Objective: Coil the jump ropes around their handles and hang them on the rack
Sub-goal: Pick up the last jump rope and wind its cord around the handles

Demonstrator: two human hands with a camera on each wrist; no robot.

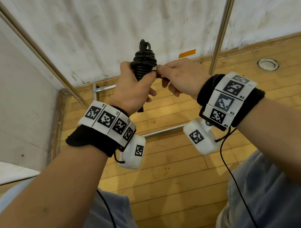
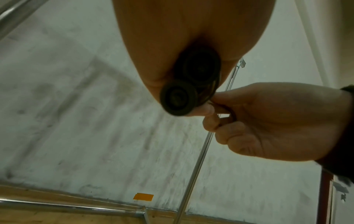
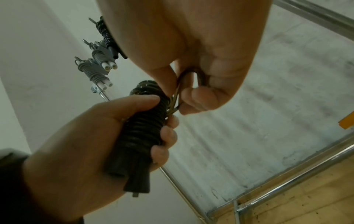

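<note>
A black jump rope is wound in tight coils around its two black handles. My left hand grips this bundle upright at chest height, fingers wrapped round the coils. My right hand is pressed against the right side of the coil. Its thumb and forefinger pinch a thin curved metal hook where it meets the coils. The handle ends stick out below my left fist. The rack's metal uprights rise to both sides of the hands.
Several coiled ropes hang from the rack's top: grey ones with white handles and a black one. The left upright slants up along a white wall, with a base bar on the wooden floor. Orange tape marks the wall.
</note>
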